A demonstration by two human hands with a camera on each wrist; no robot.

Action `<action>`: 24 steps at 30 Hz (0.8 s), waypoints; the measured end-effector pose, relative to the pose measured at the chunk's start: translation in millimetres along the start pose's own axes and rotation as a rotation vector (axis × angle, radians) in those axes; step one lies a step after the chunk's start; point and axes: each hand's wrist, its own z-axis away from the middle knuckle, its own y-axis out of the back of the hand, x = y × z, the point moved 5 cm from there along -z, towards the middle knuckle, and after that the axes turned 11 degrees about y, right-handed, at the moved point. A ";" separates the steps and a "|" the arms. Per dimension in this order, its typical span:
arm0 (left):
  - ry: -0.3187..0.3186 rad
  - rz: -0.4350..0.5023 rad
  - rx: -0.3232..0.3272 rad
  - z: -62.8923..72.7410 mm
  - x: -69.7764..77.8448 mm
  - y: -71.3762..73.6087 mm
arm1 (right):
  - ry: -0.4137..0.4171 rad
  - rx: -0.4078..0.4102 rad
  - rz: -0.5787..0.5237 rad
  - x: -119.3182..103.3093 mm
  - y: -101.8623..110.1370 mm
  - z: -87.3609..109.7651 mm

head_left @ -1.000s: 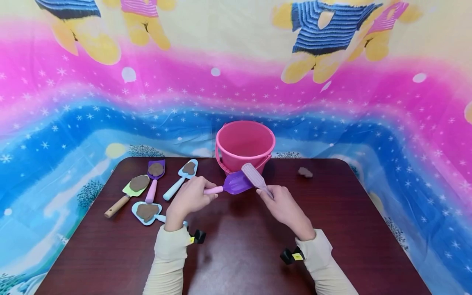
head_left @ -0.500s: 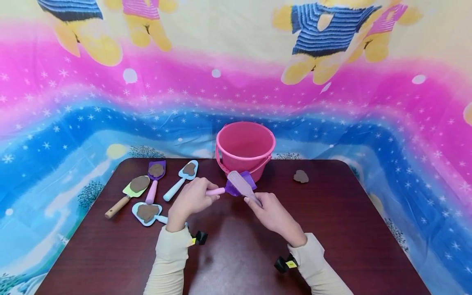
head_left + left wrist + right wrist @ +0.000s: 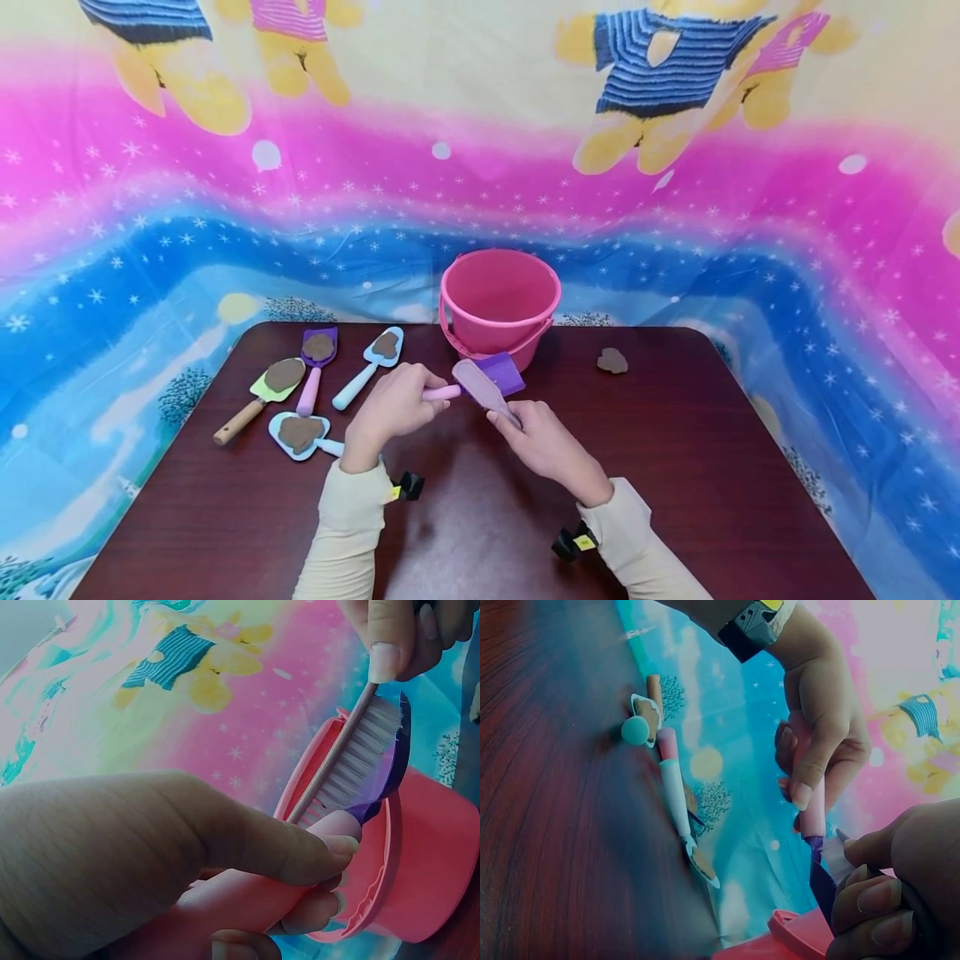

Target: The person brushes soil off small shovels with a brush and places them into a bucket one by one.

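My left hand grips the pink handle of a small purple shovel, its blade held in front of a pink bucket. In my right hand is a pale mauve brush, pinched by its handle. The white bristles face the purple blade in the left wrist view and reach close to or onto it; exact contact is hard to tell. In the right wrist view the brush is mostly hidden behind my right fingers.
Several shovels bearing brown lumps lie at the left: a green one, a purple one, and light blue ones. A brown lump lies on the dark table at the right. A printed cloth hangs behind.
The brush in my right hand has moved left and slightly down across the shovel, from the blade's tip to near its handle. My left hand has shifted slightly.
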 end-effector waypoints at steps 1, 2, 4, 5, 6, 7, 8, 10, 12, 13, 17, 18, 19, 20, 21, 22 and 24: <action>0.001 -0.001 -0.001 0.0 0.0 -0.3 | -0.005 -0.004 0.002 0.9 -0.2 0.0; 0.004 -0.002 -0.002 0.0 0.1 -0.5 | -0.008 -0.005 0.007 1.9 -0.3 -0.1; 0.008 -0.006 0.001 -0.1 -0.2 -0.6 | -0.013 -0.006 0.010 4.1 0.1 -0.5; 0.012 -0.006 0.003 0.1 -0.3 -0.5 | -0.015 -0.004 0.014 5.2 0.5 -0.8; 0.015 -0.007 0.005 0.2 -0.5 -0.2 | -0.016 -0.003 0.022 6.5 1.0 -1.0; 0.017 -0.008 0.007 0.3 -0.7 -0.1 | -0.017 -0.002 0.028 7.6 2.0 -1.1; 0.018 -0.010 0.007 0.5 -0.8 -0.1 | -0.017 -0.001 0.033 9.2 2.9 -1.4; 0.018 -0.006 0.007 0.9 -0.8 -0.1 | -0.029 -0.001 0.032 12.5 5.7 -1.1; 0.020 -0.003 0.003 1.4 -1.0 0.2 | -0.038 0.005 0.042 15.8 9.9 -1.1; 0.023 0.000 0.001 1.7 -1.4 0.3 | -0.042 0.010 0.046 17.7 12.3 -1.1; 0.045 0.013 -0.005 3.5 -4.1 1.7 | -0.063 0.039 0.061 25.1 22.9 -0.5; 0.049 0.017 -0.006 3.7 -4.8 2.1 | -0.067 0.044 0.063 27.0 25.4 -0.3; 0.051 0.022 -0.008 3.7 -5.5 2.3 | -0.072 0.049 0.064 28.4 27.9 -0.1; 0.052 0.025 -0.011 3.8 -5.9 2.7 | -0.076 0.054 0.063 30.0 30.2 0.1; 0.050 0.028 -0.012 3.6 -6.2 3.0 | -0.076 0.059 0.066 31.4 32.5 0.1; 0.050 0.031 -0.013 3.4 -6.4 3.4 | -0.077 0.065 0.073 32.7 34.8 0.1; 0.047 0.036 -0.015 3.3 -6.4 4.4 | -0.074 0.075 0.083 35.0 39.2 0.6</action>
